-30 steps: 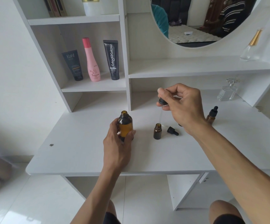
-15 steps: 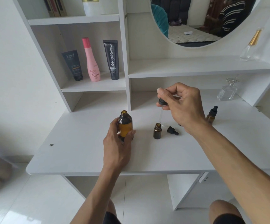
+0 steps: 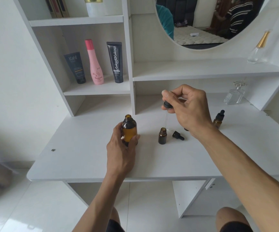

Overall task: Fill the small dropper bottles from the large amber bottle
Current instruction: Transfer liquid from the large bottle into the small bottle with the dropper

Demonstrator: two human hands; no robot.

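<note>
The large amber bottle (image 3: 129,130) stands uncapped on the white desk (image 3: 78,158), with my left hand (image 3: 121,150) wrapped around its lower body. My right hand (image 3: 188,108) pinches the black bulb of a glass dropper (image 3: 166,106); its clear tube points down at the mouth of a small open amber bottle (image 3: 162,136). A small black dropper cap (image 3: 177,135) lies on its side just right of that bottle. A capped small dropper bottle (image 3: 218,119) stands behind my right wrist, and another dark item peeks out under my right hand.
Three cosmetic tubes and bottles (image 3: 94,63) stand in the left shelf cubby. A clear glass perfume bottle (image 3: 235,95) sits at the desk's back right, another with a gold neck (image 3: 259,47) on the shelf above. A round mirror (image 3: 200,22) hangs behind.
My right hand with the dropper has drifted very slightly up; the dropper tip stays over the small open bottle. My left hand and the large bottle have not moved.
</note>
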